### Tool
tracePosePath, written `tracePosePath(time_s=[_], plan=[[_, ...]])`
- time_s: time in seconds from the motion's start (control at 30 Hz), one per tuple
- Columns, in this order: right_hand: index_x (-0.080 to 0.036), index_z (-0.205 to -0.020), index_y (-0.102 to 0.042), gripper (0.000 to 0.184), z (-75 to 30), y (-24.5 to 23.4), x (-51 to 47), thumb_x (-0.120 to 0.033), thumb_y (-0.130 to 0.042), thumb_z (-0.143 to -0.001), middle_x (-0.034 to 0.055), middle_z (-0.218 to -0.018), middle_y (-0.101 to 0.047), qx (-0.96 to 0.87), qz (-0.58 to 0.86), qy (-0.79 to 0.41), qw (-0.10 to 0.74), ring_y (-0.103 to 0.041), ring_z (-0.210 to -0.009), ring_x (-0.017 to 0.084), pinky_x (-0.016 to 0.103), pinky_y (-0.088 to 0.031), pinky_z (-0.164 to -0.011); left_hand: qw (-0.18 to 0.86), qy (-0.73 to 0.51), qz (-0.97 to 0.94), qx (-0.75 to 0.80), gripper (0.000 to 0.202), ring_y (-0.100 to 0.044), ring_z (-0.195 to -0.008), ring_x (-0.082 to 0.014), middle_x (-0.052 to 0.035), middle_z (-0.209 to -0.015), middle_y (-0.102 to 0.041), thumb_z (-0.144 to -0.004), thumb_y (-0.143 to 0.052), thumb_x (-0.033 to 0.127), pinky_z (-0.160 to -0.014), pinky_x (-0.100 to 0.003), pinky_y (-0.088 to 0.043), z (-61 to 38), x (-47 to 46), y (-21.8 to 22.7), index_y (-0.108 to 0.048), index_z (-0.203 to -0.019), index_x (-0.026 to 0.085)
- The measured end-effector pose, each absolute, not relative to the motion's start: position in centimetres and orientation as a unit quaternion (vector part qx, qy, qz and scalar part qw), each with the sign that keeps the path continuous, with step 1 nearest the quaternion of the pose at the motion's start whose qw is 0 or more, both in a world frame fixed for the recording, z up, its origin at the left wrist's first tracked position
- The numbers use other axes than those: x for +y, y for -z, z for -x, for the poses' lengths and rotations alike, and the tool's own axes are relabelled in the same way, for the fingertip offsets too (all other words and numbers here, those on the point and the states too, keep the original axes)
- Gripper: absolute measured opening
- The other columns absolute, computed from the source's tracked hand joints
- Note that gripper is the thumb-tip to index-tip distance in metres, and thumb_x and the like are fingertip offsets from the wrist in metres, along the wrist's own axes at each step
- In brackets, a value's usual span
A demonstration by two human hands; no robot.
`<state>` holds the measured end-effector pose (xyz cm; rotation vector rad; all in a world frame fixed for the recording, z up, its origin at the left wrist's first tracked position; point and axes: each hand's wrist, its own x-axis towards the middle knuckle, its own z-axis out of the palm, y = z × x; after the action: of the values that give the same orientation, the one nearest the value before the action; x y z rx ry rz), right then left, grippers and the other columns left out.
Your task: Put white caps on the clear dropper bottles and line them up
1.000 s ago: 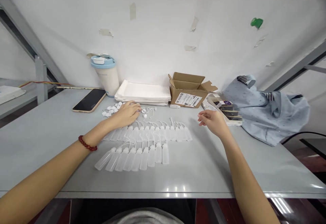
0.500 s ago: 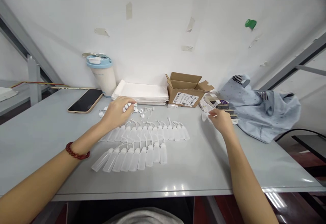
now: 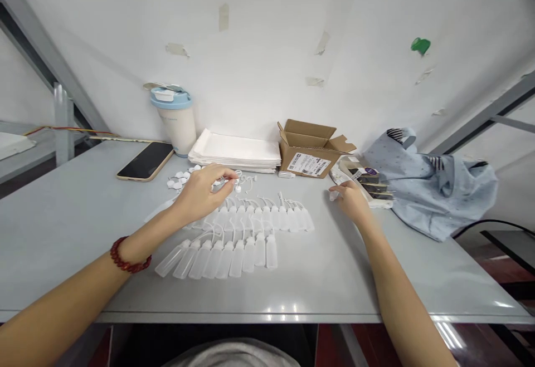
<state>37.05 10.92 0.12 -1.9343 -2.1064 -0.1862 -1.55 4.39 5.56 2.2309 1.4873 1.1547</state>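
My left hand [image 3: 203, 193] is over the far side of the bottle rows, thumb and forefinger curled together beside a white cap [image 3: 238, 189]. Whatever its fingertips hold, if anything, is too small to make out. Several more white caps [image 3: 180, 177] lie behind that hand. Two rows of translucent plastic bottles [image 3: 236, 258] with thin white straps lie on the table, the farther row partly hidden by my left hand. To the right, my right hand [image 3: 351, 202] pinches a small clear plastic piece [image 3: 333, 195], close to the table.
At the back stand a blue-lidded cup [image 3: 178, 127], a stack of white paper packs [image 3: 240, 152] and an open cardboard box [image 3: 307, 158]. A phone [image 3: 146, 161] lies at the left. Wrapped packages [image 3: 374, 183] and light blue cloth [image 3: 443, 189] occupy the right.
My left hand has moved right, uncovering more of the white caps behind it. My right hand has shifted slightly left and down with the clear piece. The view has shifted a little.
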Motion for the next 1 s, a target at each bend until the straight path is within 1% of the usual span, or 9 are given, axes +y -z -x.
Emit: tracePosePath(time_s=[0.2, 0.33, 0.4, 0.47, 0.53, 0.6, 0.77, 0.87, 1.0], plan=[[-0.016, -0.092, -0.070, 0.025, -36.6, -0.2, 10.7, -0.007, -0.057, -0.073, 0.0133, -0.096, -0.059, -0.737, 0.654, 0.056, 0.161, -0.056, -0.098, 0.029, 0.040, -0.045, -0.086, 0.162, -0.399, -0.751, 0.500, 0.020, -0.060, -0.082, -0.0183, -0.0048, -0.089, -0.070, -0.083, -0.052, 0.031, -0.049, -0.020, -0.039, 1.3, 3.9, -5.8, -0.067, -0.087, 0.018], [-0.014, -0.091, -0.065, 0.019, -35.3, -1.2, 10.1, -0.010, -0.057, -0.074, 0.0144, -0.096, -0.060, -0.740, 0.638, 0.061, 0.204, -0.056, -0.098, 0.031, 0.043, -0.045, -0.086, 0.202, -0.404, -0.738, 0.502, 0.019, -0.061, -0.079, -0.0174, -0.0037, -0.088, -0.070, -0.083, -0.054, 0.031, -0.051, -0.021, -0.042, 1.1, 3.8, -5.8, -0.069, -0.088, 0.019], [-0.016, -0.095, -0.062, 0.018, -33.9, -1.9, 9.3, -0.016, -0.056, -0.079, 0.0130, -0.098, -0.060, -0.746, 0.620, 0.063, 0.237, -0.057, -0.097, 0.029, 0.042, -0.046, -0.085, 0.227, -0.405, -0.735, 0.495, 0.019, -0.062, -0.079, -0.0172, -0.0029, -0.086, -0.071, -0.083, -0.054, 0.030, -0.054, -0.022, -0.043, 0.8, 3.6, -5.8, -0.069, -0.088, 0.020], [-0.018, -0.099, -0.059, 0.017, -31.8, -2.7, 8.2, -0.021, -0.055, -0.083, 0.0107, -0.098, -0.061, -0.756, 0.592, 0.060, 0.272, -0.058, -0.094, 0.025, 0.038, -0.048, -0.081, 0.251, -0.402, -0.734, 0.486, 0.018, -0.063, -0.079, -0.0176, -0.0024, -0.083, -0.072, -0.084, -0.054, 0.030, -0.057, -0.023, -0.046, 0.4, 3.2, -5.9, -0.068, -0.088, 0.020], [-0.019, -0.097, -0.058, 0.013, -29.4, -3.3, 6.8, -0.023, -0.056, -0.084, 0.0092, -0.095, -0.062, -0.782, 0.511, 0.032, 0.355, -0.059, -0.089, 0.024, 0.038, -0.049, -0.078, 0.275, -0.399, -0.732, 0.479, 0.016, -0.065, -0.082, -0.0188, -0.0025, -0.083, -0.073, -0.084, -0.055, 0.029, -0.060, -0.024, -0.048, -0.1, 2.8, -6.0, -0.068, -0.088, 0.020], [-0.021, -0.098, -0.057, 0.012, -27.1, -3.6, 5.4, -0.022, -0.053, -0.087, 0.0084, -0.094, -0.062, -0.808, 0.444, 0.008, 0.388, -0.060, -0.090, 0.024, 0.038, -0.049, -0.079, 0.299, -0.399, -0.727, 0.472, 0.016, -0.067, -0.084, -0.0200, -0.0030, -0.083, -0.074, -0.084, -0.055, 0.029, -0.063, -0.026, -0.050, -0.5, 2.4, -6.1, -0.067, -0.089, 0.020], [-0.022, -0.107, -0.056, 0.018, -23.7, -3.1, 3.2, -0.019, -0.052, -0.089, 0.0097, -0.099, -0.060, -0.844, 0.362, -0.034, 0.394, -0.059, -0.094, 0.023, 0.038, -0.050, -0.079, 0.310, -0.411, -0.729, 0.452, 0.016, -0.067, -0.082, -0.0196, -0.0036, -0.083, -0.074, -0.084, -0.054, 0.027, -0.064, -0.026, -0.051, -1.2, 1.8, -6.3, -0.067, -0.089, 0.019], [-0.021, -0.108, -0.056, 0.020, -23.4, -2.7, 2.9, -0.018, -0.054, -0.089, 0.0102, -0.098, -0.060, -0.850, 0.347, -0.038, 0.394, -0.058, -0.092, 0.023, 0.038, -0.050, -0.078, 0.298, -0.422, -0.728, 0.452, 0.015, -0.066, -0.080, -0.0192, -0.0038, -0.083, -0.073, -0.084, -0.054, 0.027, -0.063, -0.027, -0.051, -1.3, 1.7, -6.1, -0.067, -0.088, 0.019], [-0.021, -0.108, -0.056, 0.019, -23.5, -2.5, 3.0, -0.018, -0.054, -0.089, 0.0096, -0.097, -0.060, -0.848, 0.350, -0.045, 0.396, -0.058, -0.090, 0.022, 0.038, -0.051, -0.077, 0.305, -0.443, -0.713, 0.450, 0.016, -0.067, -0.082, -0.0201, -0.0040, -0.084, -0.073, -0.086, -0.055, 0.029, -0.067, -0.029, -0.052, -1.2, 1.7, -5.9, -0.066, -0.091, 0.019]])
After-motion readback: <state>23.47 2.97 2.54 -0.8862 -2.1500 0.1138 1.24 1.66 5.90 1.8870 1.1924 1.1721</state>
